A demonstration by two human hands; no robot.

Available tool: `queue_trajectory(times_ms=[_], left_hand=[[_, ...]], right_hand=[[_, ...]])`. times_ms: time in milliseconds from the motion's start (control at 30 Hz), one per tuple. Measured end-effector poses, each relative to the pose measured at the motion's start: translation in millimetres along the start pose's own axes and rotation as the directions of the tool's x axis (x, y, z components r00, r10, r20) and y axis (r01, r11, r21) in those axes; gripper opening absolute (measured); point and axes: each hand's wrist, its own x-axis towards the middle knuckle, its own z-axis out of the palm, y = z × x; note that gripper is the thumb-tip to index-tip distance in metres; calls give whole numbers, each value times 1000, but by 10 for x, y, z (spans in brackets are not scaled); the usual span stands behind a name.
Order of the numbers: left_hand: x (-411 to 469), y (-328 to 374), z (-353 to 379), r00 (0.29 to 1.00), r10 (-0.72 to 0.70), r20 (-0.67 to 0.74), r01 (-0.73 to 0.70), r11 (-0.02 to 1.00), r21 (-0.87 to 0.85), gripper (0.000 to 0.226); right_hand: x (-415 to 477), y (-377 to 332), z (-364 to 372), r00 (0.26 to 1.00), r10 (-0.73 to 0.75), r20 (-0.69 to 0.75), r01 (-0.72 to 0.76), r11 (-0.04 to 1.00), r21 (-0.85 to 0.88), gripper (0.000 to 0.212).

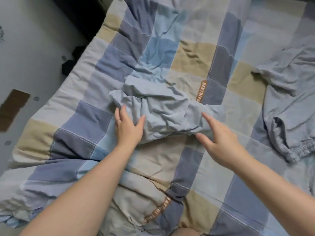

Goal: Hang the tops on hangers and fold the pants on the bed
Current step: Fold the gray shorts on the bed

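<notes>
Grey-blue garment [163, 113] is lying bunched under the flat left hand [127, 126] and straight-fingered right hand [219, 140]; pressing now is risking sealing wrinkles in.

Two pale grey-blue garments lie on one checked quilt [85, 126]: a bundled garment [163, 113] near its middle and a spread garment [289, 92] at its right edge. The quilt bears two brown lettered labels, the far label [202, 91] and the near label [158, 210]. Two hands show, the left hand [127, 128] and the right hand [219, 138], with one ring [118, 119] on the left. Off the left edge, three round marks [36, 98] dot the floor [34, 40].
</notes>
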Motion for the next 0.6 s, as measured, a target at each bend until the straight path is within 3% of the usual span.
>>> queue_trajectory(times_ms=[67,100,233,433,533,600], left_hand=[[324,-28,188,983,-160,-89,137,964,-229,81],[455,-67,294,968,-231,-102,200,947,-252,78],[633,-281,831,931,-285,-227,317,942,115,48],[816,-518,1256,883,-241,-403,335,925,180,71],[853,-609,1303,881,-230,-414,333,922,197,60],[838,-619,1295,887,-218,-408,312,933,181,66]], right_hand=[[375,-117,79,992,-122,-11,122,992,-27,67],[567,-199,132,981,-194,-10,194,979,-57,67],[1254,-457,380,923,-384,-12,377,912,-162,65],[2206,-968,946,760,-646,70,626,698,-347,64],[2626,-1251,1246,788,-599,140,600,697,-394,61],[2800,-1337,1375,836,-542,83,527,752,-396,47]])
